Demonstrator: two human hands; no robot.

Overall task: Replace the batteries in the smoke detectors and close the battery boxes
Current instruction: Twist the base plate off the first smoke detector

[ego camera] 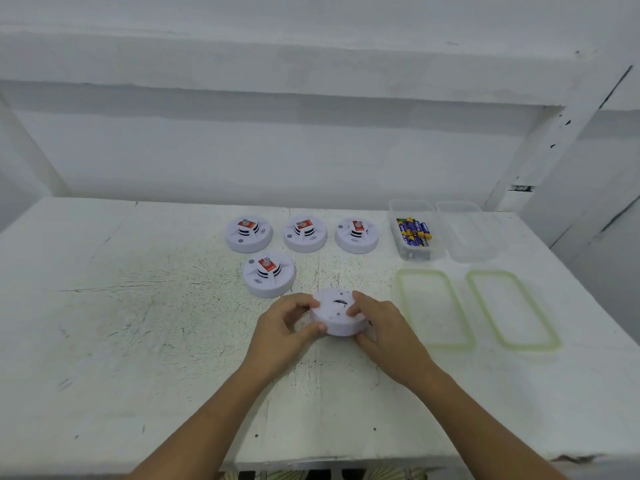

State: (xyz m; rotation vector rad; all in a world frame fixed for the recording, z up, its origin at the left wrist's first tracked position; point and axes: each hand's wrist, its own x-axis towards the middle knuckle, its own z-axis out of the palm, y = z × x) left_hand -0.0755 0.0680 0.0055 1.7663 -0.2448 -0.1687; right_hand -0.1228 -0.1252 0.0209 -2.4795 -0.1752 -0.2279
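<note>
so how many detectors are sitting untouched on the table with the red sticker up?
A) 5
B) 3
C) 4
C: the back left detector, back middle detector, back right detector and front detector show red stickers. The fifth, the held detector, shows no sticker and is gripped by the left hand and right hand.

We see bright, even, diffuse light on the white table [145, 341]; shadows there are faint and soft. Above the table, the wall [311, 150] bows with wide-angle distortion. Toward the table's front, the smoke detector [337, 317], left hand [287, 323] and right hand [384, 327] look slightly blurred.
</note>
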